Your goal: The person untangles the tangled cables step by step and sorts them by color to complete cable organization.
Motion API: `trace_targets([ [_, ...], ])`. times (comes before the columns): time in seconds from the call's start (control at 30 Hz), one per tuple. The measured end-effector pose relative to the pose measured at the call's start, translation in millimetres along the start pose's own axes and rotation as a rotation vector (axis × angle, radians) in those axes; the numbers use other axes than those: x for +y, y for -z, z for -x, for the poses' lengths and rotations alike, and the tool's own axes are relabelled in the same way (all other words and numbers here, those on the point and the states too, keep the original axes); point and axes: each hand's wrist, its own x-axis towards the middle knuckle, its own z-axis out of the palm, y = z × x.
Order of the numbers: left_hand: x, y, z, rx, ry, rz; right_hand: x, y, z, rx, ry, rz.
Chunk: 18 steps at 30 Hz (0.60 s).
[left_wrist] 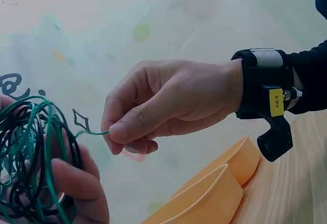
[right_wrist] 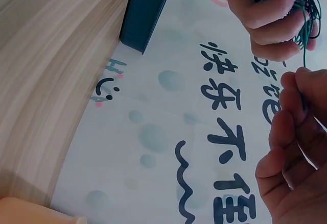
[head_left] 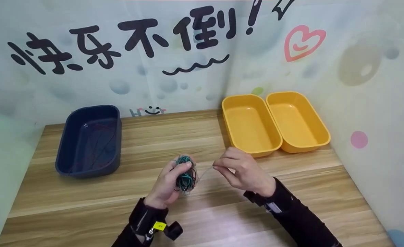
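The left hand (head_left: 164,187) curls its fingers round the wires (head_left: 185,176), above the table (head_left: 167,137). Right of the wires, the right hand (head_left: 248,171) pinches one green strand (left_wrist: 96,133), overlapping the left yellow bin (head_left: 251,121); the right yellow bin (head_left: 295,121) lies farther right, the blue bin (head_left: 69,137) left.

Soft, even light fills the head view, with a pale glare on the table (head_left: 220,223) and small highlights inside the yellow boxes (head_left: 255,128), a soft shadow beside the left one. The blue box (head_left: 87,174) is dark inside; the thin thread (head_left: 206,171) nearly fades into the background. Both wrist views look dimmer, their colours muted
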Motion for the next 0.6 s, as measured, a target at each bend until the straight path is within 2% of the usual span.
trace_targets([
  [0.27, 4.0, 3.6, -0.4, 0.15, -0.058, 0.015, -5.8, 2.8, -3.1, 0.011, 0.044, 0.003],
  [0.47, 9.4, 9.3, -2.2, 0.226, -0.146, 0.053, -14.2, -2.2, -3.3, -0.03, 0.095, -0.006],
  [0.6, 11.9, 11.7, -2.8, 0.27, -0.161, 0.073, -19.9, -7.2, -1.9, -0.073, 0.119, -0.005],
])
